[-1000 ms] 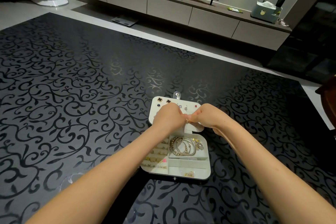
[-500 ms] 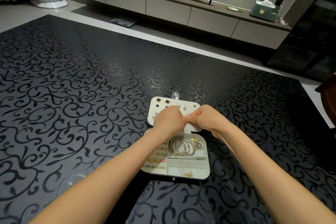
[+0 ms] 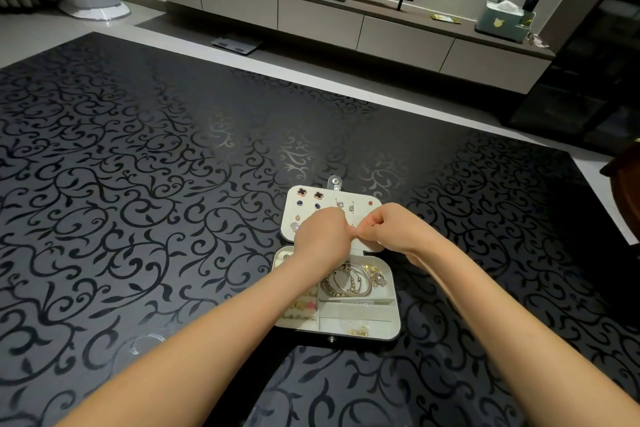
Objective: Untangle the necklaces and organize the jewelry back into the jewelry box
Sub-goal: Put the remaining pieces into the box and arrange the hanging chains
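Note:
An open white jewelry box (image 3: 394, 331) lies on the dark patterned table. Its lid panel (image 3: 311, 215) lies flat behind it and carries several stud earrings. Silver bangles (image 3: 346, 282) fill the upper right compartment, rings (image 3: 301, 307) sit in the left slots, and small gold pieces (image 3: 358, 329) lie in the lower right compartment. My left hand (image 3: 322, 236) and my right hand (image 3: 391, 227) meet over the lid's lower edge, fingers curled, together pinching a tiny piece of jewelry (image 3: 354, 235) between their fingertips. What the piece is stays too small to tell.
The black table (image 3: 156, 184) with a swirl pattern spreads wide on all sides of the box. A small clear plastic item (image 3: 142, 343) lies near my left forearm. Beyond the table's far edge stand a TV cabinet (image 3: 311, 14) and a tissue box (image 3: 504, 19).
Both hands stay together over the lid with only slight finger shifts. The view has tilted a little.

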A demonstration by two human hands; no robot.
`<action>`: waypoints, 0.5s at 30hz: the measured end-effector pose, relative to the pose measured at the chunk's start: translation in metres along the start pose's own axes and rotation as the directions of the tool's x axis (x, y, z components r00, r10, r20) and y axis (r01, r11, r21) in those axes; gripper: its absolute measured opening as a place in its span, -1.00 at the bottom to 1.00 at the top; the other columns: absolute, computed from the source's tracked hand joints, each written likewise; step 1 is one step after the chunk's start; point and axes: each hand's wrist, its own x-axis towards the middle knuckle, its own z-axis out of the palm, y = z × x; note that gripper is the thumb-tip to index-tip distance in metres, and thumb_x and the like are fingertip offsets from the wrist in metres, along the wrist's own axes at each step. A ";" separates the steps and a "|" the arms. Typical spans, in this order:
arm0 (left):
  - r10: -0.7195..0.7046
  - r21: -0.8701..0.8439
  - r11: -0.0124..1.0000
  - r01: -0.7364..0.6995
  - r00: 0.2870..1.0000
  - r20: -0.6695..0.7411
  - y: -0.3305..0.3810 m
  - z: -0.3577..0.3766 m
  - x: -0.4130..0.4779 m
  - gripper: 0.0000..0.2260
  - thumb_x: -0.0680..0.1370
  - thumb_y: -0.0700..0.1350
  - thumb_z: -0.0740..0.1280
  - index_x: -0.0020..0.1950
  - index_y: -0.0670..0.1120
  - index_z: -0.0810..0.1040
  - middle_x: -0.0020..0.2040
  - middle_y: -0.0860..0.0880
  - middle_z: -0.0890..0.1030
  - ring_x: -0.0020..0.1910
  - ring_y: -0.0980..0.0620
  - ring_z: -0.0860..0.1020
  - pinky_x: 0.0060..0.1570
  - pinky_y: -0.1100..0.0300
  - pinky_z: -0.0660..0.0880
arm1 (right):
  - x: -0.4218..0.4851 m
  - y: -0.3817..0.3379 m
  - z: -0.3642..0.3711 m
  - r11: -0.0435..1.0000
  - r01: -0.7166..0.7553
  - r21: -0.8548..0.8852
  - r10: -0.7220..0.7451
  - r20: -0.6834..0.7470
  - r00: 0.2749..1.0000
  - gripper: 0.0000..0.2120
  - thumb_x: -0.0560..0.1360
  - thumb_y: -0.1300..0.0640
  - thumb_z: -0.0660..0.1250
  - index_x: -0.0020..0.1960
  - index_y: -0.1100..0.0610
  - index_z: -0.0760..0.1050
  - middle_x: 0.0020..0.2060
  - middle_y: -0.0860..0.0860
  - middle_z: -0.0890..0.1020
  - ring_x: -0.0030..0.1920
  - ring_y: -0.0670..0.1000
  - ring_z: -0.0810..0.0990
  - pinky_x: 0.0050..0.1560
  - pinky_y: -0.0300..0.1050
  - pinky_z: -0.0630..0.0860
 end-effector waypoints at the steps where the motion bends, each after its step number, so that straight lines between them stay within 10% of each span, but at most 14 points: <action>1: 0.000 0.003 1.000 0.000 1.000 -0.008 0.001 0.000 0.000 -0.79 0.58 -0.07 0.22 -0.21 -0.14 0.37 -0.33 -0.03 0.40 -0.24 -0.07 0.40 -0.29 0.14 0.28 | 0.000 0.000 0.001 1.000 -0.001 0.017 0.001 -0.010 1.000 -0.78 0.43 0.32 0.25 -0.39 0.23 0.38 -0.42 0.12 0.27 -0.36 0.04 0.17 -0.39 -0.21 0.16; 10: -0.014 0.025 1.000 0.014 1.000 -0.013 0.002 -0.001 0.001 -0.87 0.58 -0.12 0.22 -0.13 -0.13 0.43 -0.33 0.00 0.40 -0.20 -0.06 0.43 -0.28 0.16 0.29 | 0.004 -0.001 0.005 0.999 -0.038 0.003 0.038 -0.058 0.998 -0.61 0.39 0.33 0.22 -0.55 0.13 0.18 -0.53 0.06 0.23 -0.45 0.00 0.13 -0.39 -0.18 0.16; 15: -0.010 0.043 0.999 0.011 1.000 -0.023 0.002 0.002 0.001 -0.89 0.58 -0.17 0.21 -0.15 -0.13 0.41 -0.37 0.01 0.36 -0.22 -0.06 0.43 -0.29 0.16 0.29 | 0.012 0.006 0.013 0.992 -0.102 -0.079 0.090 -0.138 0.986 -0.72 0.18 0.20 0.18 -0.69 0.12 0.25 -0.73 -0.09 0.23 -0.42 0.06 0.30 -0.01 -0.03 0.43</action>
